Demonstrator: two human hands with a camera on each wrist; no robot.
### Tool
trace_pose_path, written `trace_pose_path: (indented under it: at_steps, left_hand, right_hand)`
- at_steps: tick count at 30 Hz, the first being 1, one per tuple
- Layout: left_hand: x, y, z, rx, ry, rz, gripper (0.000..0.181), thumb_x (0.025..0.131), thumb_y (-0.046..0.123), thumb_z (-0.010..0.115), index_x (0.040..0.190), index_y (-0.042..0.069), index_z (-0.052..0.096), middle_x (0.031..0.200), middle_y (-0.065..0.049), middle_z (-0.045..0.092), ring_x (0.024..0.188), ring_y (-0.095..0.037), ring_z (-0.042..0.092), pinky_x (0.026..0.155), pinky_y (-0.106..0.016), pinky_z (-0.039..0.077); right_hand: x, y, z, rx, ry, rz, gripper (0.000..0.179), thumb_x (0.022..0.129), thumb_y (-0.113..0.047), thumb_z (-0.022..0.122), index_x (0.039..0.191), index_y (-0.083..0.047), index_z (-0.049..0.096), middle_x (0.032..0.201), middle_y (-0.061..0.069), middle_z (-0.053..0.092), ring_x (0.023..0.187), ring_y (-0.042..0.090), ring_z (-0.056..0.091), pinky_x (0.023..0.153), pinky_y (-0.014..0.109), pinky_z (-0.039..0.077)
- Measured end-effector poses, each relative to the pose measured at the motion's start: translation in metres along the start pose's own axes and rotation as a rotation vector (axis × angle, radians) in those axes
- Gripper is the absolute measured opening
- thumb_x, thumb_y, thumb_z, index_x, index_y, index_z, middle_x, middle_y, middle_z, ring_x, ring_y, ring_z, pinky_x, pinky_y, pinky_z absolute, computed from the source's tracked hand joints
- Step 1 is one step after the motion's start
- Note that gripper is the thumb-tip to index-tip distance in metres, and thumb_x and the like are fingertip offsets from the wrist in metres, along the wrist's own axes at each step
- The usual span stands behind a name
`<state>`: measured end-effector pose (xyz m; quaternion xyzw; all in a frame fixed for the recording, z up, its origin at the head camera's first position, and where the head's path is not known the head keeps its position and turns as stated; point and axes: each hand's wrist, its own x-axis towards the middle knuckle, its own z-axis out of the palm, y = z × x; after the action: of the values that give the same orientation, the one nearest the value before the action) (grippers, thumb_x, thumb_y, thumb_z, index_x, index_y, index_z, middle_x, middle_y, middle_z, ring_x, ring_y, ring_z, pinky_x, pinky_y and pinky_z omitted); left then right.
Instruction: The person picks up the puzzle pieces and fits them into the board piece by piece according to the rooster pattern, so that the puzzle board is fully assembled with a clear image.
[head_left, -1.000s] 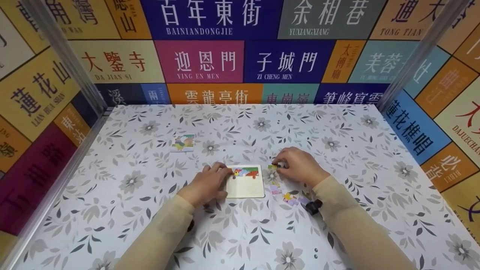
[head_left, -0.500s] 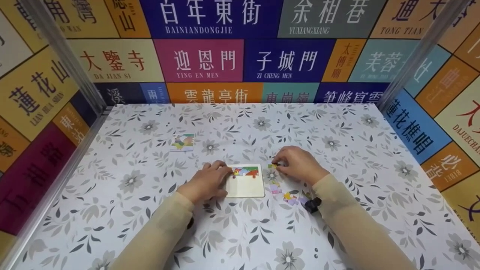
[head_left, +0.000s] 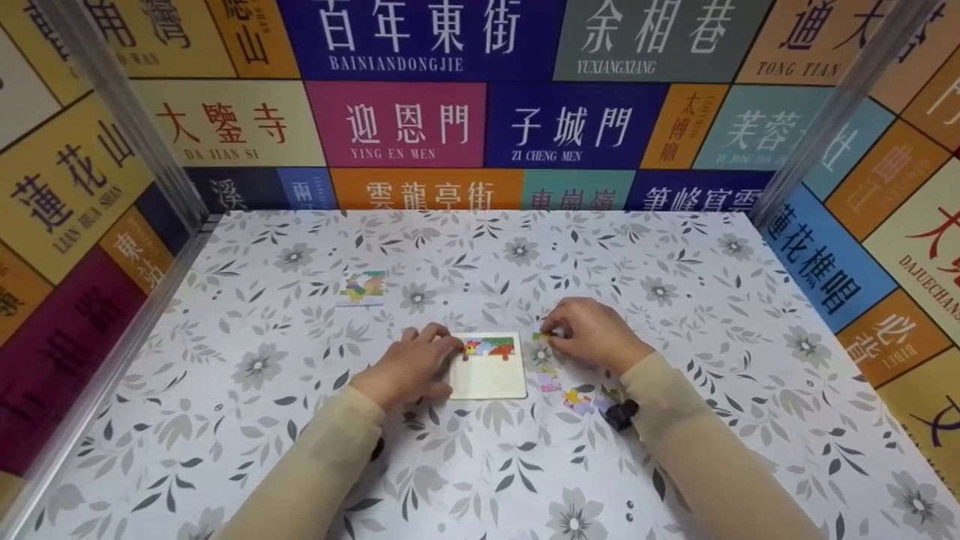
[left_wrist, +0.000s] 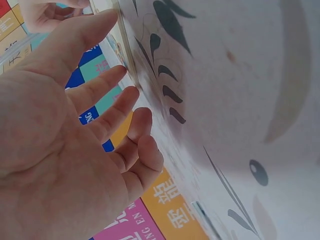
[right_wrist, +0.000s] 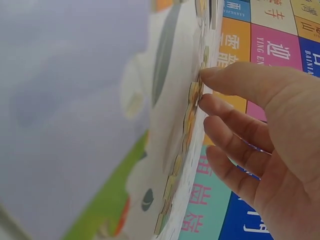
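A shallow cream puzzle tray (head_left: 487, 384) lies on the table in front of me, with a strip of joined colourful puzzle pieces (head_left: 493, 346) along its far side. My left hand (head_left: 409, 365) rests at the tray's left edge, thumb and fingers spread; the left wrist view shows its fingertips right at that edge. Just right of the tray, my right hand (head_left: 592, 331) pinches a small green and yellow puzzle piece (head_left: 538, 337) between thumb and index finger, low over the table. Its other fingers are bent and hold nothing.
Loose puzzle pieces lie right of the tray: a pink one (head_left: 550, 380), a yellow and purple one (head_left: 577, 400), and another (head_left: 603, 401) partly hidden by the right wrist's black camera (head_left: 622, 414). A square picture (head_left: 361, 289) lies back left. Lettered panels (head_left: 409, 124) surround the floral tabletop.
Both hands keep nearly the same places and poses at the tray and the piece. The whole view has shifted slightly with the head.
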<state>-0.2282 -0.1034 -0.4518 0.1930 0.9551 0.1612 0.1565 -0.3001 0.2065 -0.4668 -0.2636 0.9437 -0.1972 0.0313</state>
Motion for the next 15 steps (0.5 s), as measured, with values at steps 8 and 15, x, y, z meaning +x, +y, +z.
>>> trace_pose_path:
  at_steps: [8, 15]
  left_hand:
    - [0.001, -0.0006, -0.001, 0.001, 0.041, 0.049, 0.064, 0.086, 0.024, 0.084, 0.144, 0.017, 0.056, 0.149, -0.011, 0.047, 0.123, -0.039, 0.047, 0.101, -0.056, 0.047]
    - [0.0023, -0.001, 0.0015, -0.008, 0.009, 0.009, 0.067, 0.086, 0.026, 0.083, 0.146, 0.02, 0.055, 0.151, -0.01, 0.046, 0.127, -0.036, 0.046, 0.105, -0.053, 0.045]
  right_hand:
    - [-0.0016, -0.002, -0.0022, -0.02, 0.039, -0.048, 0.017, 0.083, -0.015, 0.077, 0.1, -0.016, 0.082, 0.096, -0.003, 0.074, 0.082, 0.014, 0.06, 0.079, 0.037, 0.051]
    - [-0.0032, -0.0062, -0.0012, -0.011, 0.02, -0.022, 0.016, 0.084, -0.017, 0.078, 0.1, -0.017, 0.082, 0.096, -0.005, 0.074, 0.083, 0.016, 0.062, 0.079, 0.037, 0.052]
